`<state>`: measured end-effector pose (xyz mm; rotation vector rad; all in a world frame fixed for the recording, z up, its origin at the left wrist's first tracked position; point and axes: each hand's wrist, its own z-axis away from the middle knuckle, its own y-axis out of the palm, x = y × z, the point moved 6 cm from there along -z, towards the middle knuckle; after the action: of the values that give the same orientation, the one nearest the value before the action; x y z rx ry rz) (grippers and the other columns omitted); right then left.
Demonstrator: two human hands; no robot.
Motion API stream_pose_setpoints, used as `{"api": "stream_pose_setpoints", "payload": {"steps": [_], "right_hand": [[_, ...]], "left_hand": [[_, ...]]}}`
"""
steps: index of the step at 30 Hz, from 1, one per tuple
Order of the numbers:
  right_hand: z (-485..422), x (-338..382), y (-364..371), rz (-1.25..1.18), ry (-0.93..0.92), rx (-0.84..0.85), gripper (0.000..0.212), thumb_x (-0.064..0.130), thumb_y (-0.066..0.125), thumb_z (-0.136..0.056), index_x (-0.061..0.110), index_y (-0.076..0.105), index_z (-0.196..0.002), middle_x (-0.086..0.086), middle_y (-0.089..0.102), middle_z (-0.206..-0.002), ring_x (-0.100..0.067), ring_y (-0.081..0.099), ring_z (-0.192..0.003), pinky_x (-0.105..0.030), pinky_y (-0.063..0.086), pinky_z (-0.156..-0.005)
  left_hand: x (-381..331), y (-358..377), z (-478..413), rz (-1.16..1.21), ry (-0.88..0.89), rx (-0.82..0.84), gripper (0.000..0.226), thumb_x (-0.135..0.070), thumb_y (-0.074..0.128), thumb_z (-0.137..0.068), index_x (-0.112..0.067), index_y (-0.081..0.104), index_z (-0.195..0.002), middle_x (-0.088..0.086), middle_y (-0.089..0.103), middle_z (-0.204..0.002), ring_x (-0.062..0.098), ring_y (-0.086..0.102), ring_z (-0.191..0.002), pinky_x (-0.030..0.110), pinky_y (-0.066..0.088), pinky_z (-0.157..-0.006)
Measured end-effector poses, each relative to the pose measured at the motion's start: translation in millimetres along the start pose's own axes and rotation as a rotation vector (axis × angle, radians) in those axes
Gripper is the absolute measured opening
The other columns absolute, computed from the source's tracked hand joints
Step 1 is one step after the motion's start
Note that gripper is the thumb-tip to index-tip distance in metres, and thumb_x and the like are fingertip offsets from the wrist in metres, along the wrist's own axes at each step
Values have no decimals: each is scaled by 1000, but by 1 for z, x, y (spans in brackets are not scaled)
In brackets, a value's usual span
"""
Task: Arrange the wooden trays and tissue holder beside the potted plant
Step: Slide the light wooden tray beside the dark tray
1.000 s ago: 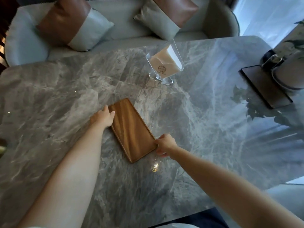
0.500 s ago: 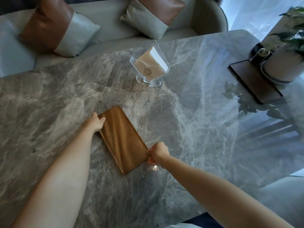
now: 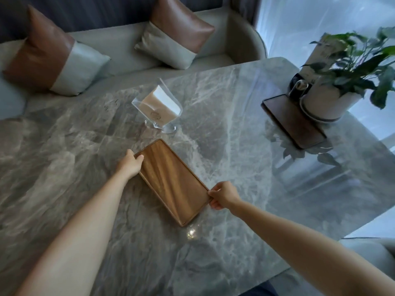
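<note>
A light wooden tray [image 3: 171,180] lies at an angle in the middle of the grey marble table [image 3: 64,163]. My left hand [image 3: 131,164] grips its far left corner and my right hand [image 3: 223,195] pinches its near right corner. Just beyond the tray stands a clear tissue holder [image 3: 158,110] with white napkins in it. At the far right a dark wooden tray [image 3: 292,120] lies next to the potted plant [image 3: 333,82] in its white pot.
A dark round object [image 3: 298,86] with a clear handle sits behind the dark tray, against the pot. A grey sofa [image 3: 119,41] with two brown-and-grey cushions runs along the table's far side. The table's right edge is near the window.
The view has swung right, so the plant shows in full. Both hands have kept their hold on the light tray, whose far end has come closer to the tissue holder.
</note>
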<state>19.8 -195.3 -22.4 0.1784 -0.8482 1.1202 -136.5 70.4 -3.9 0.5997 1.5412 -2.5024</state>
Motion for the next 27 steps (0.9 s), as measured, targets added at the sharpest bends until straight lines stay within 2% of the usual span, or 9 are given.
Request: {"api": "stream_pose_setpoints", "payload": {"steps": [6, 10, 12, 14, 15, 17, 18, 24, 27], "right_hand": [[-12, -11, -89, 7, 0, -63, 26, 1, 54, -85, 8, 53, -59, -10, 59, -54, -18, 56, -43, -22, 47, -37], [-24, -23, -143, 10, 16, -116, 25, 1, 54, -85, 7, 55, -60, -11, 59, -54, -17, 56, -42, -22, 48, -36], [-30, -28, -167, -4, 13, -140, 25, 2, 53, -86, 6, 55, -62, -11, 59, -54, -20, 57, -44, -25, 49, -39], [-36, -34, -190, -9, 5, -169, 28, 3, 52, -87, 8, 55, -60, -11, 58, -53, -21, 56, -45, -26, 49, -42], [-40, -36, -201, -8, 4, -183, 29, 3, 51, -87, 9, 54, -60, -10, 58, -52, -20, 56, -44, -26, 50, -42], [-46, -42, -219, -15, 15, -195, 27, 3, 50, -88, 8, 53, -62, -10, 56, -50, -18, 55, -41, -24, 51, -40], [-49, -45, -227, -24, 26, -197, 25, 3, 50, -89, 7, 53, -64, -10, 56, -50, -17, 55, -39, -24, 51, -40], [-70, -54, -263, -73, 41, -225, 28, 5, 49, -90, 10, 50, -63, -9, 57, -51, -17, 55, -41, -20, 50, -39], [-81, -55, -277, -88, 29, -268, 28, 6, 49, -90, 11, 51, -63, -9, 58, -53, -18, 56, -45, -31, 55, -53]], "left_hand": [[-83, 41, 14, -3, 56, 30, 42, -28, 42, -94, -3, 39, -127, 22, 53, -130, 39, 50, -118, 41, 40, -96], [-143, 72, 17, -35, 87, 77, 48, -22, 40, -92, -6, 31, -137, 21, 48, -137, 39, 48, -122, 40, 39, -99], [-172, 84, 15, -50, 104, 81, 48, -21, 41, -91, -6, 32, -136, 21, 47, -138, 39, 50, -120, 40, 41, -100], [-198, 99, 13, -34, 99, 110, 44, -21, 42, -89, -5, 36, -130, 23, 54, -126, 38, 58, -106, 39, 48, -90], [-210, 107, 13, -9, 89, 140, 42, -20, 42, -89, -5, 37, -128, 22, 60, -109, 35, 62, -90, 37, 51, -77], [-234, 122, 11, 13, 70, 196, 39, -19, 41, -87, -7, 37, -124, 11, 53, -74, 25, 53, -59, 28, 42, -53], [-245, 129, 9, 9, 66, 214, 38, -18, 42, -87, -8, 36, -123, 9, 48, -69, 23, 48, -54, 26, 38, -49], [-300, 157, -3, -38, 97, 221, 41, -14, 44, -82, -9, 38, -122, 8, 48, -70, 22, 47, -54, 23, 36, -46], [-318, 169, -12, -49, 104, 212, 43, -12, 44, -81, -8, 38, -123, 10, 51, -74, 22, 47, -55, 24, 37, -46]]}}
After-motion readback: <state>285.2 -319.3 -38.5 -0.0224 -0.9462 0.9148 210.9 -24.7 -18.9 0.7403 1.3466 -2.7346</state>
